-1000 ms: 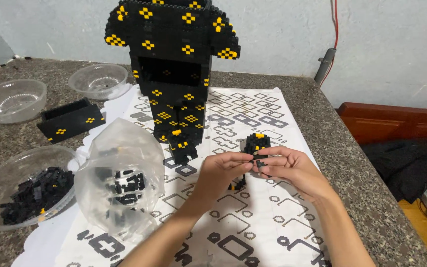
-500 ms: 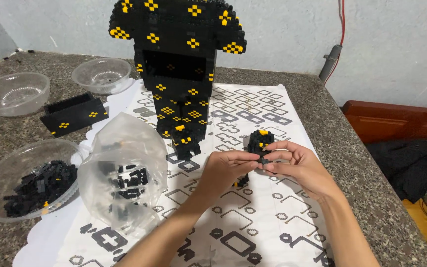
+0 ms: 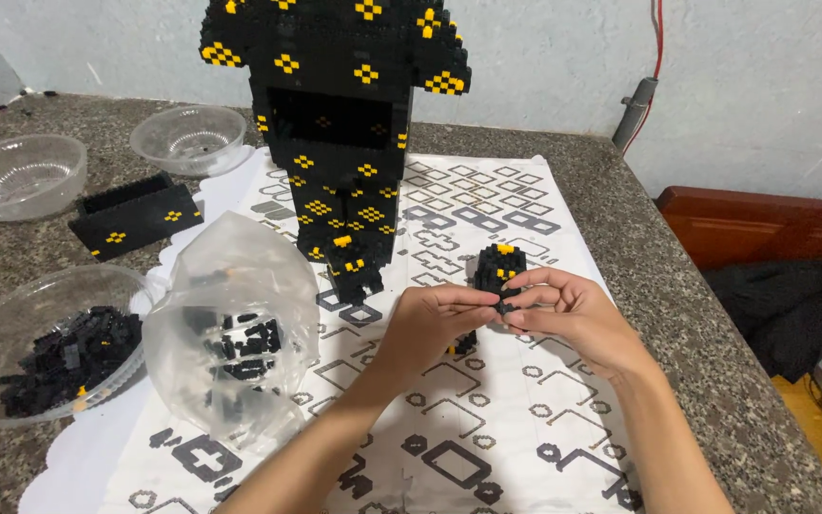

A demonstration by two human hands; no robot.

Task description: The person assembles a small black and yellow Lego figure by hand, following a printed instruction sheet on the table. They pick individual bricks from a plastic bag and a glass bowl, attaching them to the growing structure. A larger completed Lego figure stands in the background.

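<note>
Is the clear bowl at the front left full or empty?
Partly full: the clear bowl holds a heap of small black bricks, its far side bare.

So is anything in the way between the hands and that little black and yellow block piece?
Nothing visible. Both the left hand and right hand already touch the small block piece, fingertips meeting at its lower edge. The plastic bag and the big block figure stand off to the left, apart from the hands.
</note>
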